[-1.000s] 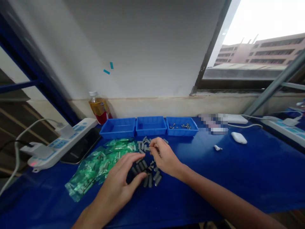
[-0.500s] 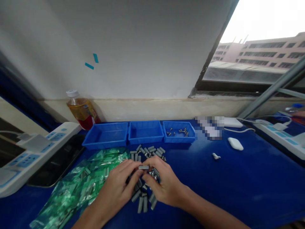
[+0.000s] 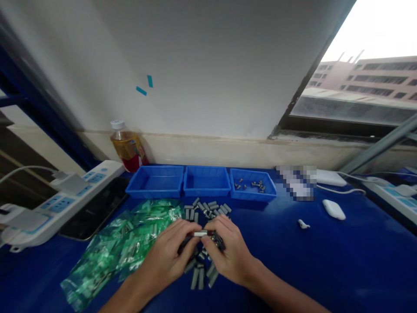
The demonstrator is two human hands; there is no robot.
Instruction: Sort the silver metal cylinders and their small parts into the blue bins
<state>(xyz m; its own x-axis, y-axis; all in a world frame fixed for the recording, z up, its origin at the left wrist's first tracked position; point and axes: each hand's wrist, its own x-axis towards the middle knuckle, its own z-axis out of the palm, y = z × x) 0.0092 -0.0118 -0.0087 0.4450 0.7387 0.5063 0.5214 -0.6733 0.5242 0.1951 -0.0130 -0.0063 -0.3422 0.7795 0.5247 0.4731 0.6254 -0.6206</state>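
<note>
Both hands meet over a pile of small grey metal cylinders (image 3: 203,208) on the blue table (image 3: 325,269). My left hand (image 3: 169,256) and my right hand (image 3: 228,252) pinch the two ends of one pale grey cylinder (image 3: 200,234), held level just above the pile. The fingers of both hands are closed on it. More grey cylinders (image 3: 201,276) lie under and in front of the hands. A heap of green plastic bags (image 3: 124,248) lies directly left of my left hand.
Three blue trays (image 3: 156,193) stand in a row behind the pile; the right tray (image 3: 252,196) holds several small screws. A drink bottle (image 3: 125,148), a white power strip (image 3: 65,200), a white earbud case (image 3: 332,209) and an earbud (image 3: 303,224) are nearby.
My right hand picked a cylinder from the far part of the pile and drew it nearer. My left hand came up to meet it, and both now grip the piece.
</note>
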